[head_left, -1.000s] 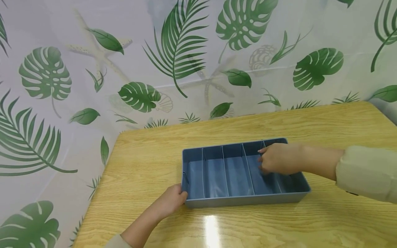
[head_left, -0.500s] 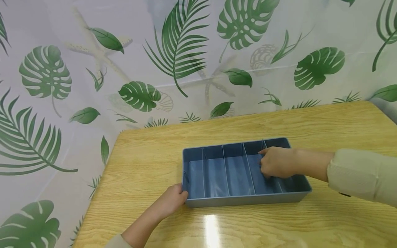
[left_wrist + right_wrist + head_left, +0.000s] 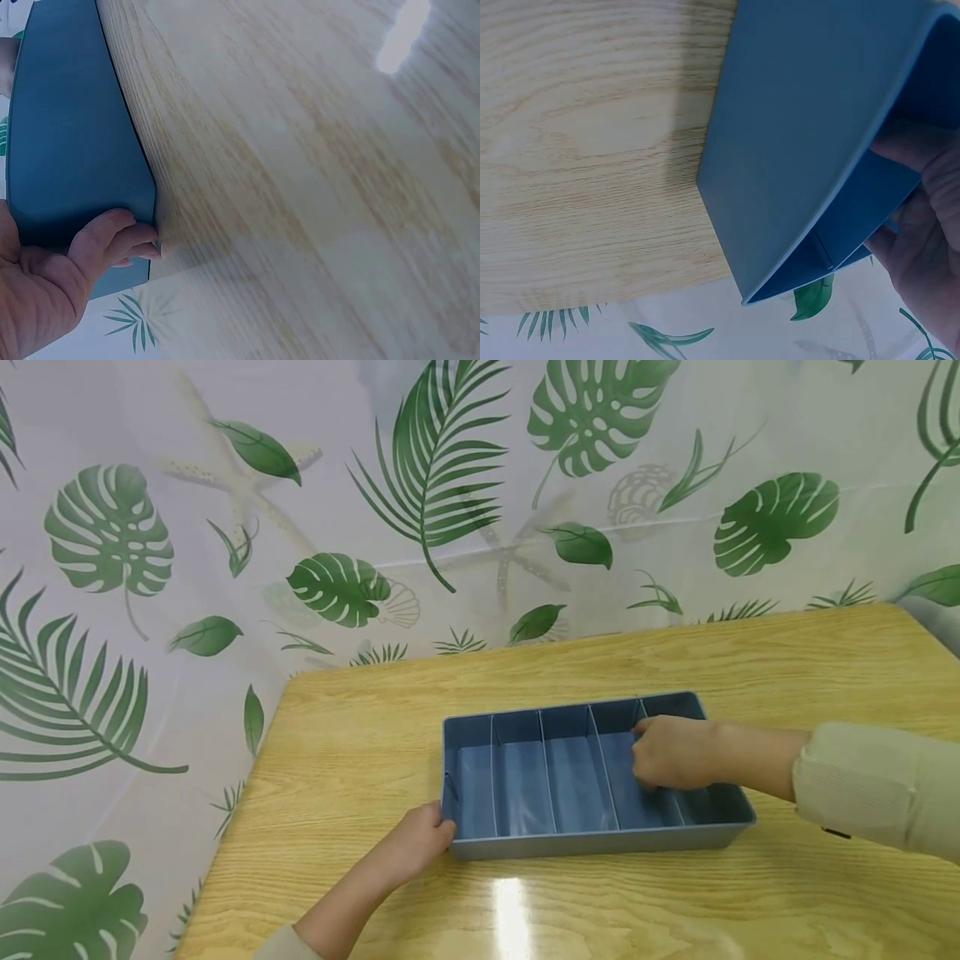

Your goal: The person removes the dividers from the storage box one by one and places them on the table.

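Note:
A blue plastic drawer organizer (image 3: 592,845), split by thin upright dividers into several long compartments, lies on the wooden table. My left hand (image 3: 420,843) grips its left end at the near corner; in the left wrist view the curled fingers (image 3: 112,232) wrap that end. Inside the organizer, toward its right end, my right hand (image 3: 675,752) pinches the rightmost divider (image 3: 866,206). The right wrist view has the thumb (image 3: 907,144) on one face of this divider and fingers on the other. In the head view the hand covers the divider's middle.
The wood-grain table (image 3: 360,727) extends around the organizer, with its left edge slanting toward me. Behind it hangs a white cloth (image 3: 465,610) printed with green leaves. A bright light reflection (image 3: 512,910) shows on the near tabletop.
My right hand has shifted slightly down at the divider, and its index finger, which stuck out to the left, is drawn in. The left hand and the organizer stay in place.

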`<action>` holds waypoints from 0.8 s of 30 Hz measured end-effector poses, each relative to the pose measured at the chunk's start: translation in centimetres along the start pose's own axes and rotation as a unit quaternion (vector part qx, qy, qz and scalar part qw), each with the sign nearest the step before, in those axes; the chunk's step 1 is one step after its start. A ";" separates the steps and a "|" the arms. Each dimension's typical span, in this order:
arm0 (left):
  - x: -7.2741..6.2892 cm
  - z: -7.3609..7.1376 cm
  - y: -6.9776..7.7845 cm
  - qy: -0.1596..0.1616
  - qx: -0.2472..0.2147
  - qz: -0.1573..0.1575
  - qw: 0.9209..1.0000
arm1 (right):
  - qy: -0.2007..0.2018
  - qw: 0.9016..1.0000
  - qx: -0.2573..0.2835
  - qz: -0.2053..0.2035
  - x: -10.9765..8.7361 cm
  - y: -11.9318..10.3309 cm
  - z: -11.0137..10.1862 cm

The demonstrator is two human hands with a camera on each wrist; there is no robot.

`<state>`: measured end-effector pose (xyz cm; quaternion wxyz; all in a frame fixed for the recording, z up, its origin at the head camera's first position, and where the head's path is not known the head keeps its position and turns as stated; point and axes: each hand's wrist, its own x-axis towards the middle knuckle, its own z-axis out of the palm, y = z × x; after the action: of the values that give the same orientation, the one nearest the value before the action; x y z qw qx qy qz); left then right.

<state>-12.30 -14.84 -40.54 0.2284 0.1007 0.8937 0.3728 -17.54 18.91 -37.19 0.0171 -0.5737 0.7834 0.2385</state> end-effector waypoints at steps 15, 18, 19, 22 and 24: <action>-0.1 0.2 -0.1 0.000 0.001 -0.007 1.000 | 0.000 0.999 -0.032 -0.008 -0.4 0.0 -0.2; -0.1 0.2 -0.1 0.003 0.001 -0.007 1.000 | 0.007 1.000 -0.030 -0.009 -0.5 0.1 -0.6; -0.1 0.2 -0.1 0.003 0.000 -0.008 1.000 | 0.008 0.999 -0.030 -0.009 -0.5 0.2 -0.7; -0.1 0.1 -0.1 0.005 -0.002 -0.009 1.000 | 0.008 0.999 -0.036 -0.007 -0.6 0.3 -1.0; -0.1 0.1 -0.1 0.006 -0.002 -0.011 1.000 | 0.002 0.999 -0.040 -0.007 -0.6 0.4 -1.3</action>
<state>-12.18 -14.86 -40.61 0.2274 0.0884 0.8951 0.3731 -17.36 19.00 -35.78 -0.0060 -0.5797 0.7692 0.2686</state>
